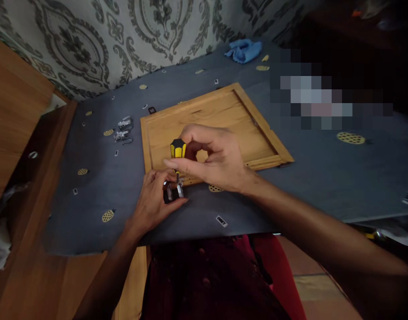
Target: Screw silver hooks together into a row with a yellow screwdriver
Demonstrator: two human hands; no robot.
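A wooden cabinet door [204, 115] with a raised frame lies flat on the cloth. My right hand [220, 155] is closed on a screwdriver [178, 149] with a yellow and black handle. The screwdriver stands nearly upright, its shaft pointing down at a metal hinge [180, 189] at the door's near left edge. My left hand [154, 195] steadies this hinge between thumb and fingers, which partly cover it. Whether the tip sits in a screw cannot be made out. Left of the door lie loose metal hinges [124, 130].
A dark blue cloth [90, 213] with pineapple prints covers the surface. At the back lies a crumpled blue cloth [244, 50]. Wooden furniture [27, 222] borders the left side, and a patterned curtain or wall covering [124, 40] hangs behind. The right background is partly blurred out.
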